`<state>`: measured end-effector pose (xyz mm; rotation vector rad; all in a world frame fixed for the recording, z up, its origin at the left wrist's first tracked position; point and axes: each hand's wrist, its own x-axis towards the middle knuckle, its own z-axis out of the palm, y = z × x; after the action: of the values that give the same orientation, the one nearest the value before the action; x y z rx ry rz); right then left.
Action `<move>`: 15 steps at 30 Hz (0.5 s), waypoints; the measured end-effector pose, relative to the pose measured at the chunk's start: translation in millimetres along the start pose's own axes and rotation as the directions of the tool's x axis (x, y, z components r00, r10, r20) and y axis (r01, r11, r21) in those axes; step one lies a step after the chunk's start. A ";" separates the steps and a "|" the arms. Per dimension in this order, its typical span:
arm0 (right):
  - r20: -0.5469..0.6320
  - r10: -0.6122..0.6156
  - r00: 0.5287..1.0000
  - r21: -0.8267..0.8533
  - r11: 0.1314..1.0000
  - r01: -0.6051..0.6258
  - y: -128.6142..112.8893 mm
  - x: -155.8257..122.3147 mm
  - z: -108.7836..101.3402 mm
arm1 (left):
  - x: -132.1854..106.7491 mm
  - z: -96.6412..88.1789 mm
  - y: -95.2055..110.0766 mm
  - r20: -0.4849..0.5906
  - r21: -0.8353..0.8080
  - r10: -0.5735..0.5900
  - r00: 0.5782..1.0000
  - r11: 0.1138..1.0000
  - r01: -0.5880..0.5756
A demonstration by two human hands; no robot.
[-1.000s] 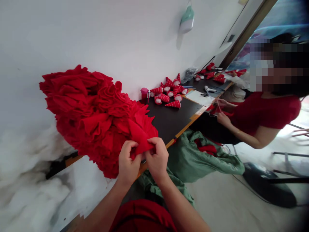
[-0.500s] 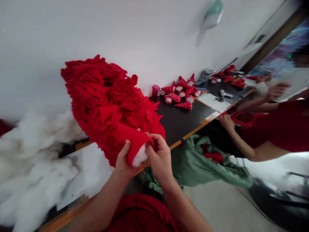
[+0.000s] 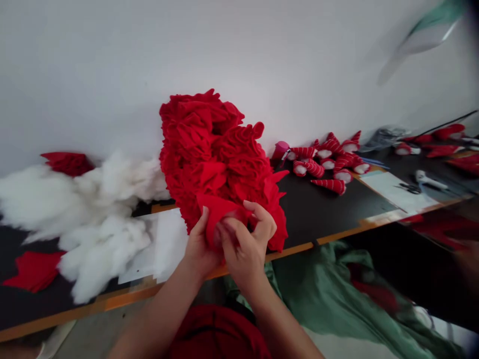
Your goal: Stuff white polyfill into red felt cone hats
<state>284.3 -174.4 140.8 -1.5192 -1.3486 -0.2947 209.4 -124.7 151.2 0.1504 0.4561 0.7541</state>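
Note:
A small red felt cone (image 3: 212,209) is in my hands, its opening turned toward me. My left hand (image 3: 200,247) is wrapped round its left side, the thumb pressed on the outside. My right hand (image 3: 245,239) is closed at the opening, its bent fingers reaching into the mouth and against the rim. The inside is mostly hidden by these fingers, and white filling does not show there. Right behind the cone rises a large heap of ruffled red felt pieces (image 3: 209,134).
White stuffing (image 3: 108,239) lies left, with red felt pieces (image 3: 35,270) beside it and white sheets (image 3: 170,244) nearer. Striped red stuffed cones (image 3: 329,186), scissors (image 3: 409,188) and a glue gun (image 3: 430,179) lie right on the black table (image 3: 310,219). Green cloth (image 3: 322,289) hangs below its edge.
The view has swung left, showing more stuffing and less of the co-worker. My right fingers have gone deeper into the cone's mouth, and the white filling seen there before is out of sight.

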 end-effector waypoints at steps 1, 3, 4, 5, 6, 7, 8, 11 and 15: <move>-0.001 -0.008 1.000 0.007 1.000 0.008 -0.5 1.1 3.6 | -1.2 0.0 2.4 -0.018 0.013 0.007 1.000 1.000 -0.007; -0.014 -0.028 0.999 0.020 0.999 0.029 -1.5 2.9 11.2 | -3.6 -2.2 7.9 -0.076 0.073 0.073 0.994 0.995 -0.068; -0.021 -0.041 0.999 0.025 0.999 0.041 -2.2 3.5 15.5 | -5.1 -4.9 11.0 -0.113 0.115 0.135 0.984 0.986 -0.122; -0.025 -0.054 0.998 0.031 0.998 0.055 -3.3 3.7 20.3 | -7.0 -8.6 14.4 -0.153 0.160 0.211 0.966 0.969 -0.186; -0.024 -0.067 0.997 0.040 0.997 0.068 -4.9 3.5 25.5 | -9.5 -13.3 18.0 -0.186 0.209 0.295 0.937 0.944 -0.255; -0.017 -0.077 0.997 0.051 0.996 0.078 -6.9 2.8 31.3 | -12.6 -18.6 21.9 -0.214 0.260 0.388 0.897 0.907 -0.330; -0.002 -0.083 0.997 0.068 0.994 0.083 -9.5 1.6 37.3 | -16.3 -24.3 26.1 -0.235 0.310 0.477 0.847 0.863 -0.400; 0.043 -0.088 0.995 0.134 0.988 0.082 -20.5 -3.9 56.1 | -30.5 -41.1 39.0 -0.218 0.425 0.638 0.738 0.743 -0.516; 0.101 -0.119 0.988 0.199 0.975 0.097 -38.5 -11.7 76.4 | -49.6 -58.4 53.9 -0.092 0.440 0.589 0.803 0.747 -0.497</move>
<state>215.5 -127.1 119.1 -1.3191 -1.5075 -0.1425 117.8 -121.7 132.0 0.6094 0.8025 1.2654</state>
